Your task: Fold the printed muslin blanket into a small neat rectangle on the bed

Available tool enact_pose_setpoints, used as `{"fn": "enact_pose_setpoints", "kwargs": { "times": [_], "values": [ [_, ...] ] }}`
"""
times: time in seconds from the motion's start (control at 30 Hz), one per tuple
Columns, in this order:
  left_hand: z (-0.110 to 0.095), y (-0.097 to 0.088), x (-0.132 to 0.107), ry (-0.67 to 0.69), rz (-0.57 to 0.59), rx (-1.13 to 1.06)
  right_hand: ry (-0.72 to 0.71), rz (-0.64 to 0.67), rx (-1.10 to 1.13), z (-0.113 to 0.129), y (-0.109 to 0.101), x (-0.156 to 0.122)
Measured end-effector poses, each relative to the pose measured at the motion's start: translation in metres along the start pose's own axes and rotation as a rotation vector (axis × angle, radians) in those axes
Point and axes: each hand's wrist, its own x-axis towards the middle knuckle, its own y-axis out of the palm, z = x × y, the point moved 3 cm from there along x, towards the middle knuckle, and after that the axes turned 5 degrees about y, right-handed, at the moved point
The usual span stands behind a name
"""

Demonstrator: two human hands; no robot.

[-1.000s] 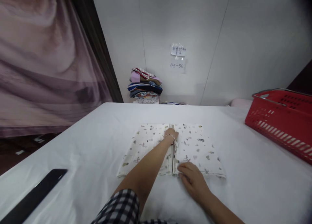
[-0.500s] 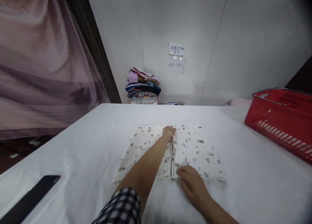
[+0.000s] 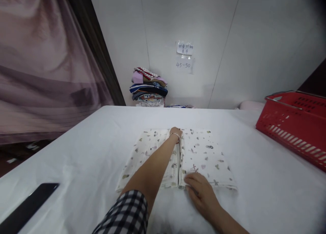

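A white cloth [image 3: 201,152] with small printed figures lies folded on the table, its two side panels meeting at a narrow gap in the middle. My left arm reaches across the left panel. At the far end of the gap, my left hand [image 3: 175,132] is closed on the cloth's edge, its fingertips hidden. My right hand [image 3: 202,193] is at the near edge, just right of the gap, with bent fingers on top and the thumb low, pinching the right panel's corner.
The white-covered table [image 3: 84,152] carries a long black object [image 3: 30,207] at the left and a red plastic basket [image 3: 292,122] at the right. Behind it are a stack of folded fabrics [image 3: 149,88], a wall with paper signs [image 3: 184,57], and a pink curtain [image 3: 46,57].
My left hand now looks more tightly bunched at the cloth's far edge. My right hand stays at the near corner. The view has shifted slightly.
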Motion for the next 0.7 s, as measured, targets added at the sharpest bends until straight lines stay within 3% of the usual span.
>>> {"fn": "enact_pose_setpoints", "kwargs": {
  "times": [0.2, 0.47, 0.6, 0.7],
  "values": [
    [0.004, -0.003, -0.005, -0.092, -0.118, -0.019, 0.001, -0.008, -0.019, 0.000, -0.002, 0.000],
    [0.011, -0.008, 0.008, -0.107, -0.106, -0.066, 0.020, 0.017, -0.002, -0.001, -0.001, 0.000],
    [0.012, -0.007, 0.003, -0.080, -0.114, -0.094, 0.036, 0.025, 0.020, 0.000, -0.002, 0.000],
    [0.010, -0.009, -0.003, -0.071, -0.043, -0.118, 0.034, 0.038, 0.025, 0.001, -0.003, 0.000]
  ]
}}
